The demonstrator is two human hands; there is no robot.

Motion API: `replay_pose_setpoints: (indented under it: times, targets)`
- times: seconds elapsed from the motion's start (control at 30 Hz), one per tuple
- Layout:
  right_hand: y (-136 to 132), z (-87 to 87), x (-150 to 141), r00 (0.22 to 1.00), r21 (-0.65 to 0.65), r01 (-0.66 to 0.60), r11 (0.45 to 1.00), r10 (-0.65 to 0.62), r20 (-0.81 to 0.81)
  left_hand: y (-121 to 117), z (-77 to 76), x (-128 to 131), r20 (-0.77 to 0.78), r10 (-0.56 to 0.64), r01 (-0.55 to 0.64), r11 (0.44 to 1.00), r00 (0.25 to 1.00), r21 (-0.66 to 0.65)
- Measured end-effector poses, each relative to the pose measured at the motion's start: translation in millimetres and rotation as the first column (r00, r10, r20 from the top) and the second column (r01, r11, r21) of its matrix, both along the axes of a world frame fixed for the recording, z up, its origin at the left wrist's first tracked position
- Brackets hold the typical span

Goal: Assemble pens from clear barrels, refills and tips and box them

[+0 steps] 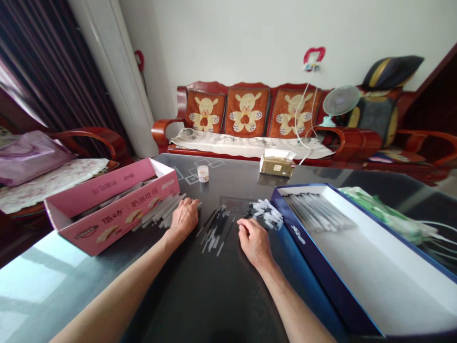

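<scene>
My left hand (184, 218) rests at the right end of a pile of translucent white tubes (157, 215), fingers bent down and closed; a pale tube end pokes out beyond its fingertips. Between my hands lies a loose bunch of thin black-and-white pen refills (214, 228) on the dark table. My right hand (255, 240) is curled with thumb and fingers together, just right of the refills. Anything inside its fingers is hidden. Just beyond it sits a heap of small white and black pieces (266, 213), perhaps pen caps.
A pink carton (124, 209) holding more slender items stands on the left. On the right, a blue-edged white box lid (371, 276) has a row of pens (317, 212) at its far end. Farther back are a small white jar (203, 174) and a tissue pack (276, 166).
</scene>
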State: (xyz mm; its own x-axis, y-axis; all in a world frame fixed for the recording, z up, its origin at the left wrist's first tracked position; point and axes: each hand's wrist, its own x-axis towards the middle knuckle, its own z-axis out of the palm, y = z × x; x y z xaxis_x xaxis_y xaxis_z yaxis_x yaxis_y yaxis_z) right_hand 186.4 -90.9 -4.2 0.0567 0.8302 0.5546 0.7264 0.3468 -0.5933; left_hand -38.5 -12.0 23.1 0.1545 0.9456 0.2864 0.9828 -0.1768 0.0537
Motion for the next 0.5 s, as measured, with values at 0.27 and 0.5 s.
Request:
replay_pose_setpoints:
  times: [0.27, 0.5]
  targets:
    - [1, -0.4, 0, 0.999, -0.007, 0.006, 1.0, -0.007, -0.041, 4, 14.6, 15, 0.545, -0.107, 0.118, 0.993, 0.831, 0.014]
    - [5, 0.8, 4, 0.987, 0.045, 0.071, 0.996, -0.063, -0.15, -2, 5.7, 35, 0.977, 0.152, 0.42, 0.884, 0.153, -0.203]
